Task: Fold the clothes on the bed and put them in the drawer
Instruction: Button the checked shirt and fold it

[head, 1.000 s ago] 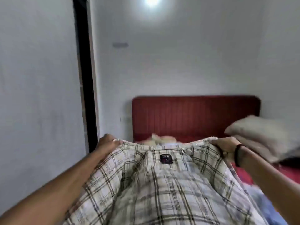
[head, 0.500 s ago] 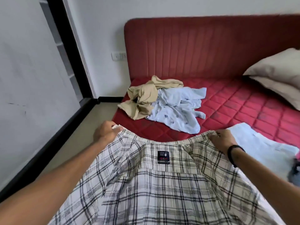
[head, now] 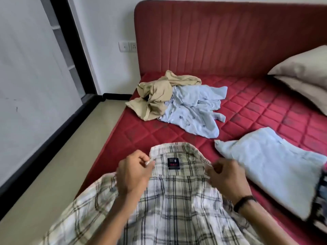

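Observation:
A cream plaid shirt [head: 177, 197] lies spread over the near edge of the red mattress [head: 256, 110], collar away from me, dark label showing. My left hand [head: 133, 174] pinches the collar's left end. My right hand [head: 224, 175], with a black wristband, grips the collar's right end. Farther back on the bed a crumpled beige garment [head: 159, 96] lies beside a crumpled pale blue printed garment [head: 192, 110]. A folded pale blue piece [head: 269, 165] rests to the right of my hands.
A red padded headboard [head: 221, 36] stands behind the bed, and grey pillows [head: 304, 76] lie at the right. A dark patterned item [head: 321, 195] shows at the right edge. Beige floor [head: 70, 152] and a white wall with a black-framed opening [head: 74, 55] run along the left.
The view tipped down from the wall to the bed. Both hands lowered the plaid shirt onto the mattress and moved inward from the shoulders to the collar ends.

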`<state>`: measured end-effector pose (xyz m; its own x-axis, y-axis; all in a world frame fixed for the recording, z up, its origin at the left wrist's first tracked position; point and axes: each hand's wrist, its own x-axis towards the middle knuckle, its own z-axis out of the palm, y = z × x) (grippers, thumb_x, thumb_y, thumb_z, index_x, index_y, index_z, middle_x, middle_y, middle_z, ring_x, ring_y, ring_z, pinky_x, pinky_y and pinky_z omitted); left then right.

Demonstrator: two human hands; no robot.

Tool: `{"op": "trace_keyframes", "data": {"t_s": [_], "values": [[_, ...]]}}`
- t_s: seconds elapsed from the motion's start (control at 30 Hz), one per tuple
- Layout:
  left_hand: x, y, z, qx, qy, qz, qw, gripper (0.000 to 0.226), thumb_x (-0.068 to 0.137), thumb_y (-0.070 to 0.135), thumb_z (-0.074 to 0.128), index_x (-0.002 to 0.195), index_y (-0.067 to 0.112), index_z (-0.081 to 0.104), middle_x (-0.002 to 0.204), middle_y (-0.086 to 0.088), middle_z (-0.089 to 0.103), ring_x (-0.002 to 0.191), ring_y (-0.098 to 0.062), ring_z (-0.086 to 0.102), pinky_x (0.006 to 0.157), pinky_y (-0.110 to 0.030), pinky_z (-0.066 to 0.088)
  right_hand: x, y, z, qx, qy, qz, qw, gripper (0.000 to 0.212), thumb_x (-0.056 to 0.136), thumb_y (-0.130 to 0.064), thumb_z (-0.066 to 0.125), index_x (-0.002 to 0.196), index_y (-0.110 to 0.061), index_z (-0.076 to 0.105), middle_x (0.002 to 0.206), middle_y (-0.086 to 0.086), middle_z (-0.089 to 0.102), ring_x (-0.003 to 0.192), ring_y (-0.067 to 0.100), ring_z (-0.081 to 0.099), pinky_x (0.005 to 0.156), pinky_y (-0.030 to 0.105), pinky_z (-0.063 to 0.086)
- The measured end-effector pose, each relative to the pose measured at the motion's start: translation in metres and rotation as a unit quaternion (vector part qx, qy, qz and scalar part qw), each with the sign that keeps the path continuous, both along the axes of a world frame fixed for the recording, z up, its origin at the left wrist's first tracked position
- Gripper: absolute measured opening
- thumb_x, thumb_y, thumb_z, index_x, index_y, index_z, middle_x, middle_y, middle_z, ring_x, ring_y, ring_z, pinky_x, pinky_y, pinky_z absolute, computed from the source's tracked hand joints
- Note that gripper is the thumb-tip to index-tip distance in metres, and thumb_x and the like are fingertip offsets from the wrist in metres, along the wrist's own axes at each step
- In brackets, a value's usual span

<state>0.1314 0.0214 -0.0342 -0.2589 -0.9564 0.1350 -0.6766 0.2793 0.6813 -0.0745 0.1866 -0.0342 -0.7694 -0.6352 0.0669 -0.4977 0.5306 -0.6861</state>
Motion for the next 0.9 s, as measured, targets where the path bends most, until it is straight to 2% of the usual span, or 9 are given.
{"op": "trace_keyframes", "data": {"t_s": [0.07, 0.1, 0.2, 0.33, 0.4, 0.53, 0.67, 0.77, 0.9], "values": [[0.001, 0.041, -0.003, -0.014, -0.006, -0.048, 0.999, 0.021, 0.076, 0.038, 0.087, 0.076, 0.028, 0.068, 0.069, 0.018, 0.067, 0.064, -0.002, 0.064, 0.055, -0.021, 0.046, 0.026, 0.022, 0.002, 0.006, -0.055, 0.023, 0.998, 0.026, 0.09, -0.026, 0.077, 0.068, -0.014, 0.068, 0.054, -0.007, 0.069, 0.052, 0.005, 0.068, 0.055, 0.021, 0.053], [0.0, 0.053, -0.007, -0.022, -0.005, -0.07, 0.997, 0.022, 0.077, 0.037, 0.087, 0.076, 0.028, 0.067, 0.068, 0.018, 0.065, 0.063, 0.003, 0.06, 0.055, -0.019, 0.045, 0.032, 0.025, 0.0, -0.001, -0.094, 0.029, 0.995, 0.024, 0.09, -0.025, 0.076, 0.07, -0.013, 0.07, 0.057, -0.006, 0.071, 0.053, 0.005, 0.069, 0.058, 0.022, 0.057], [0.004, 0.082, -0.022, -0.007, 0.001, -0.111, 0.994, 0.019, 0.08, 0.033, 0.087, 0.078, 0.027, 0.068, 0.068, 0.019, 0.063, 0.062, 0.008, 0.057, 0.052, -0.011, 0.043, 0.049, 0.039, -0.002, -0.026, -0.183, 0.01, 0.983, 0.017, 0.089, -0.022, 0.078, 0.077, -0.012, 0.073, 0.065, 0.002, 0.075, 0.059, 0.016, 0.075, 0.065, 0.045, 0.064], [0.011, 0.093, -0.05, 0.026, 0.003, -0.159, 0.987, 0.013, 0.084, 0.024, 0.085, 0.085, 0.024, 0.073, 0.072, 0.019, 0.065, 0.062, 0.007, 0.06, 0.056, -0.009, 0.047, 0.07, 0.043, -0.009, -0.088, -0.248, -0.031, 0.964, 0.009, 0.089, -0.003, 0.075, 0.082, -0.002, 0.069, 0.067, 0.012, 0.074, 0.057, 0.022, 0.074, 0.055, 0.038, 0.063], [0.013, 0.091, -0.071, 0.047, -0.023, -0.173, 0.984, 0.01, 0.086, 0.029, 0.083, 0.088, 0.024, 0.075, 0.076, 0.017, 0.07, 0.064, 0.007, 0.062, 0.057, -0.008, 0.047, 0.075, 0.041, -0.025, -0.098, -0.292, -0.042, 0.95, 0.008, 0.087, 0.001, 0.073, 0.082, 0.001, 0.068, 0.064, 0.013, 0.073, 0.06, 0.026, 0.075, 0.061, 0.041, 0.064], [0.011, 0.088, -0.087, 0.079, -0.043, -0.205, 0.975, 0.012, 0.094, 0.022, 0.075, 0.104, 0.019, 0.078, 0.099, 0.008, 0.077, 0.076, 0.009, 0.063, 0.069, -0.004, 0.049, 0.073, 0.031, -0.044, -0.054, -0.265, -0.019, 0.963, 0.009, 0.084, -0.003, 0.075, 0.08, -0.006, 0.067, 0.067, 0.008, 0.075, 0.065, 0.024, 0.076, 0.07, 0.048, 0.064], [0.007, 0.083, -0.09, 0.064, -0.095, -0.196, 0.974, 0.015, 0.091, 0.026, 0.078, 0.105, 0.021, 0.074, 0.093, 0.01, 0.074, 0.077, -0.004, 0.067, 0.066, -0.015, 0.055, 0.075, 0.017, -0.057, -0.044, -0.213, 0.022, 0.976, 0.01, 0.078, -0.008, 0.076, 0.073, -0.011, 0.068, 0.067, 0.009, 0.073, 0.066, 0.032, 0.072, 0.064, 0.05, 0.062], [0.006, 0.091, -0.085, 0.026, -0.112, -0.192, 0.975, 0.014, 0.09, 0.018, 0.078, 0.102, 0.02, 0.07, 0.086, 0.015, 0.063, 0.072, -0.001, 0.055, 0.053, -0.008, 0.037, 0.08, 0.015, -0.064, -0.022, -0.198, 0.065, 0.978, 0.017, 0.082, -0.014, 0.083, 0.072, -0.017, 0.069, 0.065, 0.002, 0.07, 0.061, 0.019, 0.068, 0.059, 0.036, 0.06], [0.016, 0.103, -0.071, 0.009, -0.078, -0.172, 0.982, 0.016, 0.091, 0.005, 0.073, 0.104, 0.012, 0.07, 0.093, 0.006, 0.069, 0.07, -0.003, 0.053, 0.063, -0.004, 0.044, 0.092, 0.019, -0.061, -0.031, -0.188, 0.091, 0.977, 0.017, 0.09, -0.017, 0.078, 0.078, -0.02, 0.066, 0.063, -0.007, 0.058, 0.056, 0.007, 0.052, 0.053, 0.026, 0.047]]}}
